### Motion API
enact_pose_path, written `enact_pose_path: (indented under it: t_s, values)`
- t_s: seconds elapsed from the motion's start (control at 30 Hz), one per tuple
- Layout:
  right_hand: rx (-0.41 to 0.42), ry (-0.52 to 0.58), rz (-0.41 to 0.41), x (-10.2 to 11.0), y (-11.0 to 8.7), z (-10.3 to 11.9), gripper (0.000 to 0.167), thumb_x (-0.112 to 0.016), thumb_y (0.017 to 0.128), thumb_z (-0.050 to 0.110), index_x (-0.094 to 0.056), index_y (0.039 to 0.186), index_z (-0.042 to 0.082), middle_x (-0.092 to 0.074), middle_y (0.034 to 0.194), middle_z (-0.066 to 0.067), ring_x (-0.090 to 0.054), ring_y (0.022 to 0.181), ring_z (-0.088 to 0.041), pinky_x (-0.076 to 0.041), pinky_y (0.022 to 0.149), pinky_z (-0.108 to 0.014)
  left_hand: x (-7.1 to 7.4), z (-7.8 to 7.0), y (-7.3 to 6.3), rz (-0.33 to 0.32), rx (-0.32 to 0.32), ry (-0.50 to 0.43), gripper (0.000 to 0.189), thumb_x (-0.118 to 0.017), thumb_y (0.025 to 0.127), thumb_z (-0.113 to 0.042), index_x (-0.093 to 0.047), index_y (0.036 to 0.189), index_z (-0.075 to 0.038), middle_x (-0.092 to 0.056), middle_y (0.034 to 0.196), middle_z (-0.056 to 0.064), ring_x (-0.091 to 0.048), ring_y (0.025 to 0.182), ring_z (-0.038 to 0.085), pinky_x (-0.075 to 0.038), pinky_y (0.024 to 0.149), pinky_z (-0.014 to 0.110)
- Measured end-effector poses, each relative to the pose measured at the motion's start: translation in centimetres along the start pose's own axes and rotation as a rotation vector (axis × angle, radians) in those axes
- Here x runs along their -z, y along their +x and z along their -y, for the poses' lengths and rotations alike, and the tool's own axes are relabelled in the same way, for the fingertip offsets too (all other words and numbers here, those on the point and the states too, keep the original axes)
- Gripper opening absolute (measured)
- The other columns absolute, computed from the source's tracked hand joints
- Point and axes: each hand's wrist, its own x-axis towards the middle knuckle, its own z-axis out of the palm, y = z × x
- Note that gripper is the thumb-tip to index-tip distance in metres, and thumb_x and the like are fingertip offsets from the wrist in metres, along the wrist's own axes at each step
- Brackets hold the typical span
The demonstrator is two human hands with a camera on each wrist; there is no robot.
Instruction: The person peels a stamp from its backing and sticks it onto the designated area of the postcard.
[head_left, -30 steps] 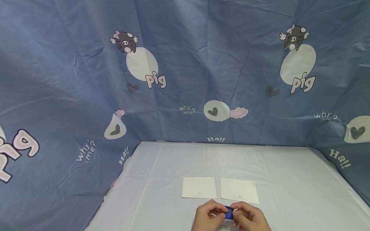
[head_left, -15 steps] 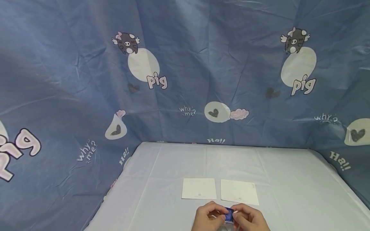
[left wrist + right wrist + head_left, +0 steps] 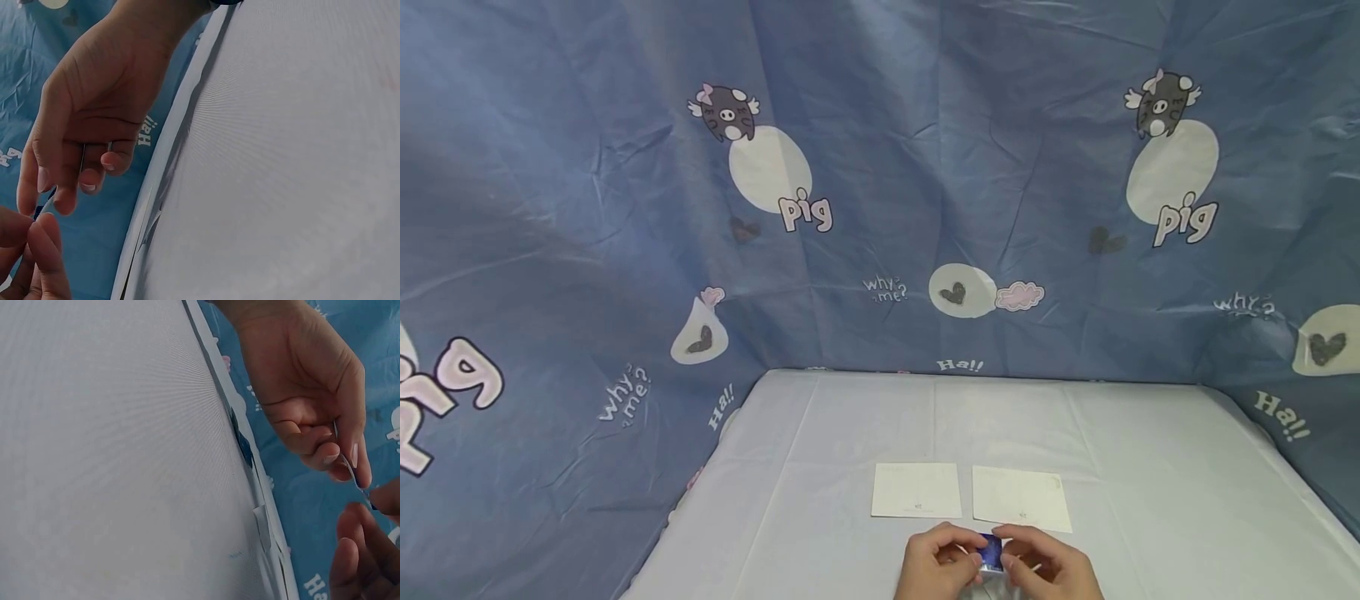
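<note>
Compared with 0.5 s ago in the head view: the blue piece [image 3: 991, 553] sits slightly further left and up in frame. Right hand [image 3: 1048, 565] has its index finger reaching further across the piece's top right corner. Left hand [image 3: 936, 560] looks about the same. Two white cards, left card [image 3: 917, 490] and right card [image 3: 1022, 498], lie where they were, side by side with a gap, flat on the white table cover [image 3: 820, 517].

Piece is at the near edge of the head view, between the hands, just nearer than the cards. Both hands pinch it, thumb and index finger, one at each side. A grey, see-through-looking patch [image 3: 987, 588] shows below it; can't tell what it is.

Head only: blue face of the piece, both cards.

Wrist views only: piece nearly edge-on, a thin pale line with dark blue along part of it. In the right wrist view the line runs out from between the right hand's fingers down to the left hand's fingertips. Other fingers of both hands are bent inward. Left wrist also gives the cover's folded edge against the blue patterned cloth [image 3: 94, 250], plus a dark band [image 3: 226, 2] at the wrist.
</note>
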Motion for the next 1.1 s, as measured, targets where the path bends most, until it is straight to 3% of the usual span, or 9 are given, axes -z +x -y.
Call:
enact_pose_path:
  t_s: [0.13,0.23,0.5,0.73,0.9,1.1]
  values:
    - [-0.065,-0.020,0.039,0.1,0.0,0.4,0.020,-0.078,0.088,0.015,-0.076,0.108,0.014,-0.071,0.084,0.002,-0.067,0.073,-0.014,-0.057,0.062,-0.030,0.0,-0.3,-0.1,-0.005,0.033,-0.022,0.018,-0.073,0.083,0.004,-0.077,0.098,-0.005,-0.066,0.083,0.001,-0.066,0.062,0.008,-0.052,0.057,0.017]
    - [-0.069,-0.014,0.064,0.3,0.1,0.3,0.024,-0.078,0.089,0.017,-0.075,0.111,0.009,-0.071,0.085,0.001,-0.066,0.075,-0.012,-0.057,0.061,-0.029,0.0,-0.5,-0.2,-0.012,0.042,-0.030,0.020,-0.074,0.082,0.004,-0.078,0.099,-0.005,-0.066,0.083,0.001,-0.065,0.061,0.008,-0.051,0.056,0.016]
    - [-0.009,0.070,0.072,0.3,0.2,-0.5,0.028,-0.078,0.086,0.009,-0.074,0.113,0.002,-0.072,0.083,0.000,-0.067,0.076,-0.010,-0.058,0.062,-0.030,0.3,-0.4,-0.3,-0.002,-0.007,-0.048,0.025,-0.073,0.082,0.006,-0.077,0.106,-0.002,-0.064,0.084,0.000,-0.065,0.060,0.006,-0.051,0.055,0.015]
    - [-0.075,0.165,0.127,0.4,0.2,-0.4,0.037,-0.077,0.087,0.011,-0.070,0.120,-0.005,-0.073,0.089,-0.007,-0.070,0.078,-0.015,-0.058,0.069,-0.028,0.5,-0.5,-0.5,0.015,-0.042,-0.067,0.028,-0.074,0.084,0.004,-0.074,0.112,0.003,-0.065,0.086,-0.001,-0.065,0.061,0.006,-0.051,0.055,0.014]
    - [-0.100,0.182,0.142,0.5,0.5,-0.2,0.042,-0.079,0.085,0.012,-0.069,0.122,-0.006,-0.074,0.093,-0.009,-0.070,0.083,-0.014,-0.058,0.071,-0.027,0.4,-0.7,-0.5,0.009,-0.062,-0.045,0.029,-0.074,0.085,0.003,-0.073,0.113,0.005,-0.065,0.086,-0.002,-0.064,0.062,0.005,-0.051,0.055,0.014]
    - [-0.082,0.121,0.132,1.1,0.7,-0.4,0.037,-0.080,0.085,0.012,-0.072,0.118,-0.004,-0.075,0.094,-0.006,-0.069,0.085,-0.012,-0.058,0.071,-0.027,-0.1,-0.6,-0.3,0.000,-0.066,0.028,0.034,-0.074,0.083,0.003,-0.071,0.117,0.000,-0.066,0.087,-0.002,-0.064,0.063,0.005,-0.054,0.057,0.019]
